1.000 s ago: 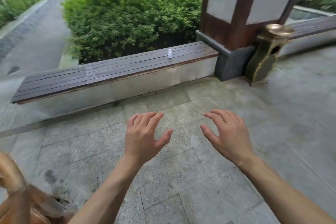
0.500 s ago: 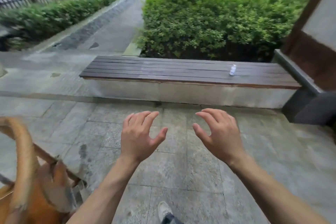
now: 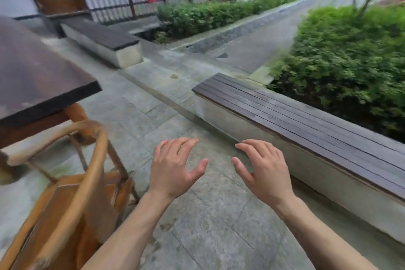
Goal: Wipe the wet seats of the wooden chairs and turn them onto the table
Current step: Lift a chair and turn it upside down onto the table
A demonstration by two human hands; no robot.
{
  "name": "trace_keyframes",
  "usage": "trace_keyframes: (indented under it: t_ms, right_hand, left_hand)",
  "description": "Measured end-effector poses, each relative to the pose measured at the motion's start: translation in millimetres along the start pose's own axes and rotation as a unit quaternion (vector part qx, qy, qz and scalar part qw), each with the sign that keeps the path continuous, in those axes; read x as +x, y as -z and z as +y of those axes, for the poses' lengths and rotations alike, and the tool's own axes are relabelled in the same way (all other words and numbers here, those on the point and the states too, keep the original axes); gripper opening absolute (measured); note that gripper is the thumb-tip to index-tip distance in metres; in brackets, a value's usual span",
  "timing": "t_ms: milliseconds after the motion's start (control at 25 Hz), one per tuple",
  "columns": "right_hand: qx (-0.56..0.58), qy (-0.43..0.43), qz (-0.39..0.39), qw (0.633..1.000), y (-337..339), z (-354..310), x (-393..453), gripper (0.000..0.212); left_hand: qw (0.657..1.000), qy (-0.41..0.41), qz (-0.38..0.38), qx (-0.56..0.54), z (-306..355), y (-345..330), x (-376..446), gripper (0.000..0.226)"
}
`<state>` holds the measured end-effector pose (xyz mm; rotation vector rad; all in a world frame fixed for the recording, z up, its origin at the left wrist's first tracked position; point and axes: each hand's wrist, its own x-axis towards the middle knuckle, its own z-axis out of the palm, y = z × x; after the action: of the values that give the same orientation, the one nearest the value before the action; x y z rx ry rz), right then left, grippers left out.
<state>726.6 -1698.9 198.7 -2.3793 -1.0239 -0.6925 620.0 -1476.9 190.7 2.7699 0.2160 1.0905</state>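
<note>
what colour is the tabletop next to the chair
Dark reddish brown tabletop, wet sheen; head view, left side.

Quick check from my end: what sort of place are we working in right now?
Most likely an outdoor garden courtyard or terrace. Grey stone paving underfoot, a dark slatted wooden bench on a pale stone base edging trimmed green hedges, and a dark wooden table with a curved orange-brown wooden chair beside it.

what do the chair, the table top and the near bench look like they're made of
Chair: orange-brown wood, probably varnished, with a bent curved rail. Table top: dark reddish-brown slab, likely wood, slightly glossy or wet. Near bench: dark wooden slats on a pale base, apparently concrete or stone.
</note>
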Motion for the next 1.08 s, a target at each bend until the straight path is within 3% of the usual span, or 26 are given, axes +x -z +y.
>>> trace_keyframes:
  t_ms: [240,440,560,840,1080]
  right_hand:
    - [0.135,0.151,-0.066,0.977,-89,12,98,0.044]
    - [0.221,0.29,-0.12,0.923,-118,7,152,0.043]
    - [0.279,0.356,-0.151,0.879,-123,-22,164,0.045]
    - [0.344,0.45,-0.184,0.803,-113,-82,137,0.047]
    - [0.355,0.46,-0.209,0.787,-115,-98,130,0.049]
  left_hand:
    - [0.974,0.166,0.021,0.153,-29,-5,2,0.052]
    - [0.918,0.301,0.053,0.255,7,8,-2,0.052]
    - [0.865,0.387,0.071,0.312,35,27,-21,0.051]
    - [0.778,0.478,0.107,0.394,88,64,-78,0.047]
    - [0.743,0.512,0.089,0.421,100,79,-114,0.047]
